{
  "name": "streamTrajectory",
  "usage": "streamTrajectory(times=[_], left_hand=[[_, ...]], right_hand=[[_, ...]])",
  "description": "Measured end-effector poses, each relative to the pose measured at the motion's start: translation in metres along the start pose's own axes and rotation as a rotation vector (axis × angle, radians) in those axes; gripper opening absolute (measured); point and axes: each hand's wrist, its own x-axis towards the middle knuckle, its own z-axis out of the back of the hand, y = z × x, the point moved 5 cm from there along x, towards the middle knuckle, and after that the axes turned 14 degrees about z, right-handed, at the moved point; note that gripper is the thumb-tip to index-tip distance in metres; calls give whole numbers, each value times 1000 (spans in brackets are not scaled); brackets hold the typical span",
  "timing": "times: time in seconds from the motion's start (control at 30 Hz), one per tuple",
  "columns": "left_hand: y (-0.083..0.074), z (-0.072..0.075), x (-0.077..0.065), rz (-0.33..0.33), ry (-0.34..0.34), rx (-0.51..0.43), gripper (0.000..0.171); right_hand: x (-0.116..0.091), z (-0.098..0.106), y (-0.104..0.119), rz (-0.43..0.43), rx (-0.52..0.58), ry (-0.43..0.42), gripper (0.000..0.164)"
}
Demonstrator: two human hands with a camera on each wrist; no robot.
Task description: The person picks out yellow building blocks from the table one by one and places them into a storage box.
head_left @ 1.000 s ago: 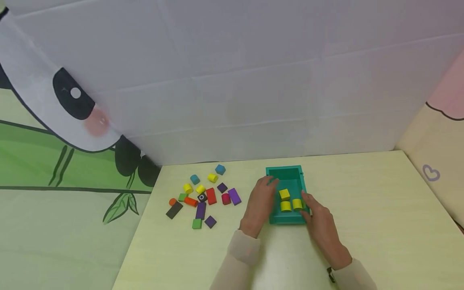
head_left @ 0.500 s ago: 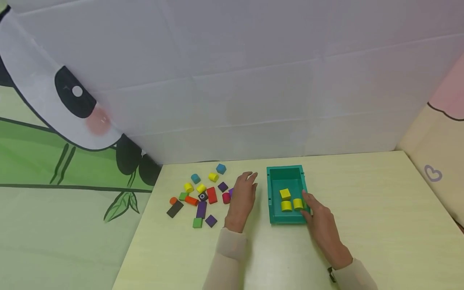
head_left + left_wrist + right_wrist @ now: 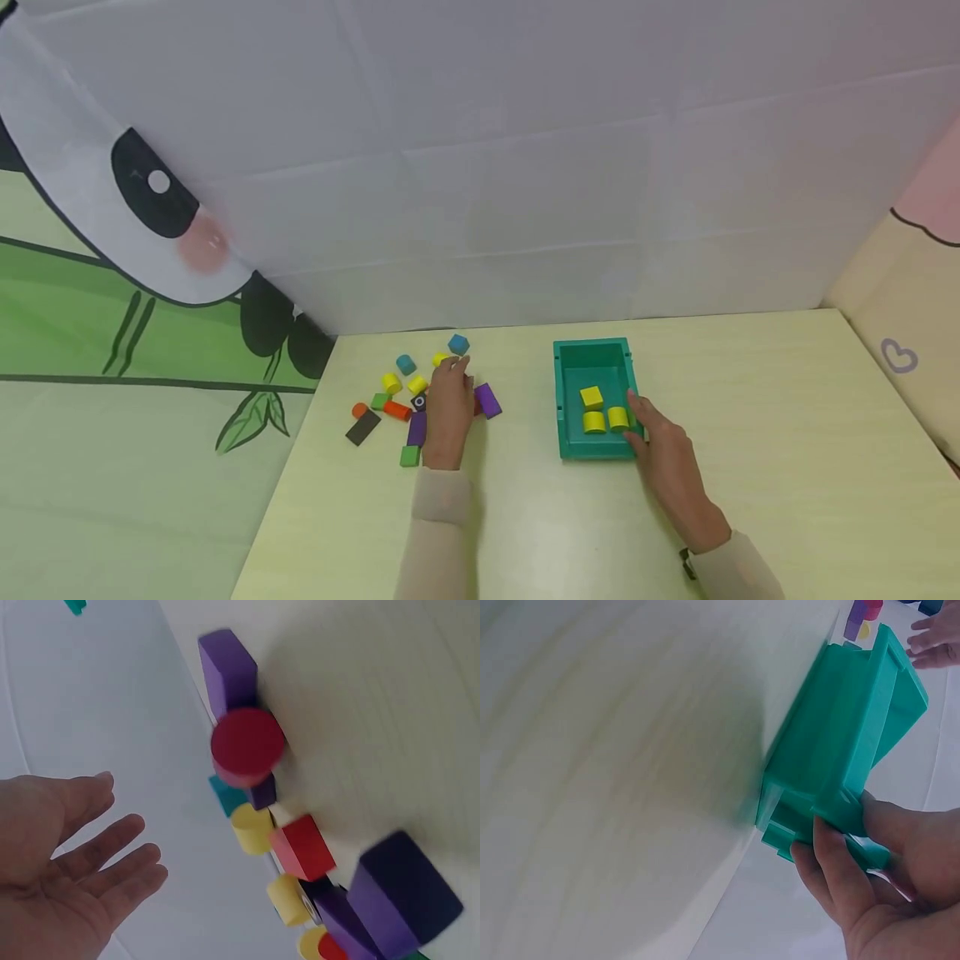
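- The left hand is over the loose blocks on the left of the worktop; its fingers are parted and slightly bent, gripping nothing.
- The right hand grips the right wall of the teal bin towards its near end, between thumb and fingers.
- The teal bin sits on the worktop, right of the loose blocks and well apart from them.
- Inside, in its near half, are a yellow cube and two yellow cylinders, the cube farther off.
- A purple block lies just right of the left hand; a blue block is at the far edge of the group.
- Left of that hand are an orange cylinder on its side and a dark block; a green block lies nearer.
- The left wrist view also shows a red cylinder and a red block.
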Motion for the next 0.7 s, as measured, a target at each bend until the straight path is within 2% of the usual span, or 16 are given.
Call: streamTrajectory(times=[0.23, 0.53, 0.7], left_hand=[[27, 9, 11, 103, 1, -22, 37], [57, 8, 22, 167, -14, -25, 35], [69, 6, 27, 172, -13, -14, 36]], right_hand=[[-1, 1, 1, -3, 1, 6, 69], [-1, 0, 1, -1, -3, 1, 69], [-1, 0, 1, -4, 0, 7, 69]])
